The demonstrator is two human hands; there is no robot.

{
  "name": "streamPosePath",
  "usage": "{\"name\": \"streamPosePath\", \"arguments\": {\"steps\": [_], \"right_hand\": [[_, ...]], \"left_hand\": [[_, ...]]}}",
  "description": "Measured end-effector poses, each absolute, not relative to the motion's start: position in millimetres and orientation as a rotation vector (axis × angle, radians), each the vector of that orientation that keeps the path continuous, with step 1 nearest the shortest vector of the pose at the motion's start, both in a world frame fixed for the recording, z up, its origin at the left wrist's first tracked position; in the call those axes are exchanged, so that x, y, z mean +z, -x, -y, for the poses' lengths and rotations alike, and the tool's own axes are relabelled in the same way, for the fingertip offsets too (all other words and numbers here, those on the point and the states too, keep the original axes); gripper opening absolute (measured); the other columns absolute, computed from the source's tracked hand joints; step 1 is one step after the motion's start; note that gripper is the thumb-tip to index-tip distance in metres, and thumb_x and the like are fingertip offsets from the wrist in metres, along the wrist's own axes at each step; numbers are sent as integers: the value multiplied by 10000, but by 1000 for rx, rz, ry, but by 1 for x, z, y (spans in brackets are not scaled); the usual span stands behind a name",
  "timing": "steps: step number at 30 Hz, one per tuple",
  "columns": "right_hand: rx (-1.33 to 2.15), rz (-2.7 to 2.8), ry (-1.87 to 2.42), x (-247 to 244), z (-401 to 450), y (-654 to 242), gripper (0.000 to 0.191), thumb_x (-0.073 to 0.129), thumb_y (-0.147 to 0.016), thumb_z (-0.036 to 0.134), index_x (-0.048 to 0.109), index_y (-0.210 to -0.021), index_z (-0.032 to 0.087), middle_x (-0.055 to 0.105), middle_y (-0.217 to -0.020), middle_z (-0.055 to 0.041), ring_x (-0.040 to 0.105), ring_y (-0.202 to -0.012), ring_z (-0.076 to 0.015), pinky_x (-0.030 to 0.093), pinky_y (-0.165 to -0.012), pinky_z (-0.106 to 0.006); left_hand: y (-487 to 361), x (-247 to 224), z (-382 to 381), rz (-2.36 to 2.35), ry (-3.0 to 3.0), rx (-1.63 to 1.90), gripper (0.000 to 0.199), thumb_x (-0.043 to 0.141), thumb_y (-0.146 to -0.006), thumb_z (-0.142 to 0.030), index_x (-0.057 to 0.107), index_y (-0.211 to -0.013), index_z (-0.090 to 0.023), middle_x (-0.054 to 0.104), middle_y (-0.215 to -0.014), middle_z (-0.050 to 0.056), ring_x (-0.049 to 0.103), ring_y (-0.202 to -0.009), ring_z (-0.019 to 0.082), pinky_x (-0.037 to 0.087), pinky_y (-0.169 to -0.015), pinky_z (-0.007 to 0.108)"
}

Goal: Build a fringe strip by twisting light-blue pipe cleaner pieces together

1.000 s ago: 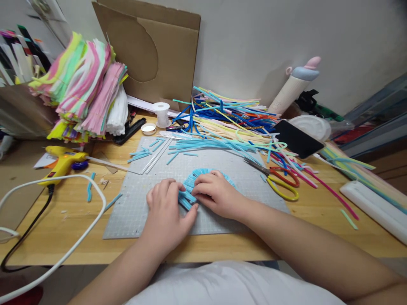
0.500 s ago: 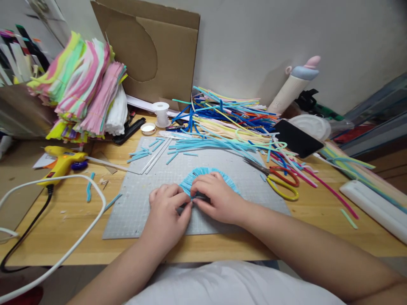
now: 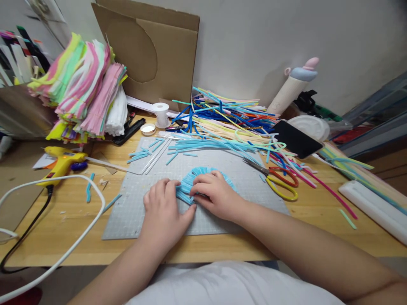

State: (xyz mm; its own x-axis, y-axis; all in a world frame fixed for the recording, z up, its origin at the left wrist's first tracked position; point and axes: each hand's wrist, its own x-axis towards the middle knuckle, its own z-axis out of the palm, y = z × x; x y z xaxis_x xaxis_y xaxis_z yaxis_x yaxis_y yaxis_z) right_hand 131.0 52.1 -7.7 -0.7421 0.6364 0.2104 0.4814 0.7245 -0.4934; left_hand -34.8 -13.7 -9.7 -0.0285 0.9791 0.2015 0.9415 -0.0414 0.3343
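on the gridded mat [image 3: 132, 207], a fuzzy blue arc [image 3: 190, 180] against splayed left fingers [image 3: 171, 192], right fingers [image 3: 203, 187] bent, grip unclear

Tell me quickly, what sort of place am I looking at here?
Probably a craft desk, at home or in a small workshop: there's a yellow glue gun, a gray cutting mat with a printed grid, and a heap of colored pipe cleaners by the wall.
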Motion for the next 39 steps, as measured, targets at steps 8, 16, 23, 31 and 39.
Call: {"name": "streamPosePath", "arguments": {"steps": [8, 16, 23, 31, 39], "right_hand": [[555, 2566, 872, -7, -52, -133, 113, 544, -875, 176, 643, -913, 213, 622, -920, -19, 534, -875, -151, 226, -834, -338], [564, 2562, 876, -7, -52, -133, 114, 548, -873, 188, 657, -894, 213, 628, -900, -19, 532, -848, -148, 226, -823, -337], [573, 2557, 847, -7, -50, -132, 109, 555, -869, 171, 656, -875, 211, 635, -886, -14, 539, -868, -141, 225, -831, -336], [522, 2581, 786, -9, -52, -134, 113, 558, -871, 174, 661, -865, 223, 632, -885, -7, 545, -876, -137, 217, -844, -347], [486, 2582, 773, -12, -51, -133, 125, 538, -883, 181, 651, -841, 215, 639, -854, 1, 540, -859, -136, 217, -875, -360]], "left_hand": [[36, -8, 12, -2036, -2119, 579, 358, 572, -735, -312, 500, -1068, -203, 560, -1057, 88, 499, -1028, 287, 366, -887, 458], [37, -6, 12, -1973, -2082, 638, 321, 548, -750, -310, 489, -1050, -210, 573, -1046, 82, 510, -1035, 283, 360, -891, 458], [36, -7, 12, -1977, -2081, 642, 319, 553, -750, -318, 494, -1045, -212, 578, -1044, 83, 518, -1028, 283, 361, -884, 454], [38, -7, 11, -1953, -2085, 650, 333, 555, -753, -329, 495, -1057, -206, 580, -1047, 81, 518, -1030, 277, 357, -893, 452], [37, -9, 11, -1934, -2122, 644, 325, 568, -753, -321, 507, -1055, -216, 578, -1061, 73, 510, -1046, 271, 352, -883, 437]]}}
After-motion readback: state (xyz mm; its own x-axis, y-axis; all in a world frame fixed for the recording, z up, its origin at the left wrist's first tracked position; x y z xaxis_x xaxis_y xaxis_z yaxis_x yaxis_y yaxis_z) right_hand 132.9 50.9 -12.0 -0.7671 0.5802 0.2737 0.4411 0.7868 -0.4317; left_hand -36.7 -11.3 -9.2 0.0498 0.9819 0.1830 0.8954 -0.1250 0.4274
